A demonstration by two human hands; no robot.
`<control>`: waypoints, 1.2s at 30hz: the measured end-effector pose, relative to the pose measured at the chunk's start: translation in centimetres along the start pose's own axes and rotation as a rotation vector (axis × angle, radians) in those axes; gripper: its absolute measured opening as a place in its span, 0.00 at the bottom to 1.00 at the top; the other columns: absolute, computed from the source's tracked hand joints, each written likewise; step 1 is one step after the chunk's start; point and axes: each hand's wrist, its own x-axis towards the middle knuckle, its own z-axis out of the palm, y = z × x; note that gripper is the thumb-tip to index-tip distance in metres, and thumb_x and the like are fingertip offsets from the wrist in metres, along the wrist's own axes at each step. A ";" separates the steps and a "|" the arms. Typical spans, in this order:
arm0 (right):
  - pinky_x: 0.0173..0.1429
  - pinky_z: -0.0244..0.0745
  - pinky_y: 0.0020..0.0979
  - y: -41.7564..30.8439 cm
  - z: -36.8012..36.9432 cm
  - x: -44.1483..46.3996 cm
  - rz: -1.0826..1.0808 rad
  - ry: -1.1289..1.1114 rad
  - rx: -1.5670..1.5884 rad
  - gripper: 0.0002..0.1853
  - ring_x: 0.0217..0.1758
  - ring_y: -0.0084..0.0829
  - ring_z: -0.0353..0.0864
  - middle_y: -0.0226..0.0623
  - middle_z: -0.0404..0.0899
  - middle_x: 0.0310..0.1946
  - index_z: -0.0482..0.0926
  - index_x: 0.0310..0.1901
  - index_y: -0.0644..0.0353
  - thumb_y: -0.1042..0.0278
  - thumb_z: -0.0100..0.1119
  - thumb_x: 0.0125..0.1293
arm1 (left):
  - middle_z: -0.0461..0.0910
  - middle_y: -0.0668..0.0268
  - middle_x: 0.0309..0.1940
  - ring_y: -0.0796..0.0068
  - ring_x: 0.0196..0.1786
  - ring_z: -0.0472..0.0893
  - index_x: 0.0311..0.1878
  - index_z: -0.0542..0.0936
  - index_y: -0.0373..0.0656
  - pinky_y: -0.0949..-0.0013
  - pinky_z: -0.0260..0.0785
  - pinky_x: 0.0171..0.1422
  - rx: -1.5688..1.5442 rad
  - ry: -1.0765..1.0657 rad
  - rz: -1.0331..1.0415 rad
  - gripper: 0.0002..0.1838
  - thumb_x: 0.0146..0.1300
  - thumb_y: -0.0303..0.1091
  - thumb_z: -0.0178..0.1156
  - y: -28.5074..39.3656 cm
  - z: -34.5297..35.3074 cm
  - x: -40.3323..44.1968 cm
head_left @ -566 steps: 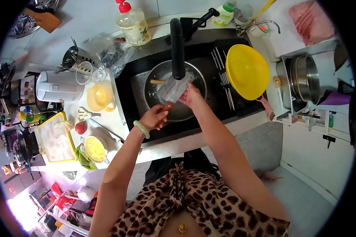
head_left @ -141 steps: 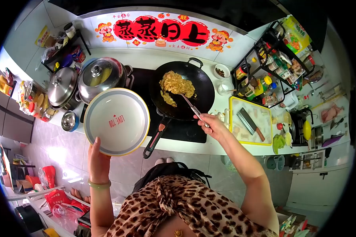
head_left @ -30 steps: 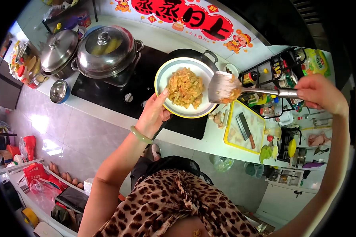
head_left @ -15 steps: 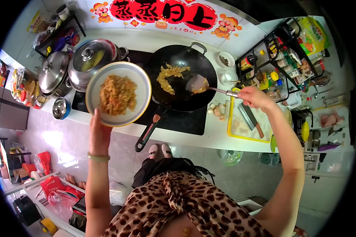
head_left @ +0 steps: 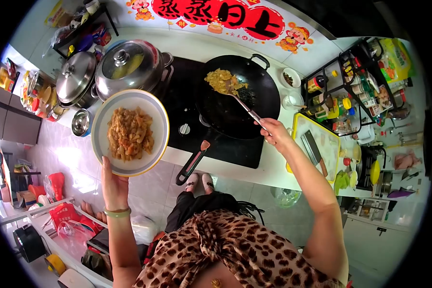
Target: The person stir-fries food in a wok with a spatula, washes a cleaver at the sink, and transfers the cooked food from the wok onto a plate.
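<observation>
My left hand point(head_left: 114, 188) grips the lower rim of a white plate point(head_left: 101, 129) with a grey band and yellow edge. Cooked food point(head_left: 129, 134) is heaped on the plate, in front of the lidded steamer. My right hand point(head_left: 273, 132) is closed round the handle of a metal spatula point(head_left: 246, 108). The spatula's blade is inside the black wok point(head_left: 240, 122), partly hidden by the remaining food point(head_left: 223, 80) at the wok's upper left. The wok stands on the black cooktop point(head_left: 177, 141), its handle point(head_left: 192, 165) pointing towards me.
A steel steamer point(head_left: 144, 62) and a lidded pot point(head_left: 74, 79) stand at the left. A cleaver point(head_left: 312, 149) lies on the yellow-edged board point(head_left: 336, 144) at the right. Small bowls point(head_left: 291, 77) and a spice rack point(head_left: 341, 91) sit behind it; a steel bowl point(head_left: 81, 122) is at the left.
Since the earlier frames, food has come from the wok onto the plate. In the last half second, the spatula has moved left to the remaining food, which is now gathered closer together.
</observation>
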 end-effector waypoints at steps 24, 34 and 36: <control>0.27 0.68 0.27 -4.0 -0.3 -18.8 -0.775 0.537 -0.750 0.15 0.23 0.21 0.72 0.27 0.72 0.23 0.75 0.48 0.62 0.72 0.60 0.58 | 0.77 0.62 0.46 0.75 0.46 0.78 0.54 0.67 0.38 0.69 0.72 0.50 0.050 -0.409 -0.262 0.21 0.67 0.44 0.50 -8.6 13.0 3.9; 0.31 0.64 0.33 -2.5 1.5 -19.5 -0.977 0.695 -1.208 0.19 0.22 0.34 0.72 0.34 0.71 0.22 0.76 0.49 0.57 0.73 0.63 0.53 | 0.76 0.63 0.49 0.75 0.48 0.78 0.55 0.67 0.38 0.69 0.72 0.52 0.052 -0.480 -0.300 0.24 0.65 0.47 0.51 -8.9 13.2 4.5; 0.29 0.62 0.33 -2.8 2.1 -19.4 -0.956 0.669 -1.267 0.18 0.22 0.34 0.72 0.34 0.72 0.22 0.75 0.49 0.57 0.72 0.61 0.55 | 0.76 0.63 0.49 0.75 0.48 0.78 0.55 0.67 0.38 0.69 0.72 0.52 0.048 -0.474 -0.302 0.23 0.65 0.47 0.52 -9.0 12.9 4.7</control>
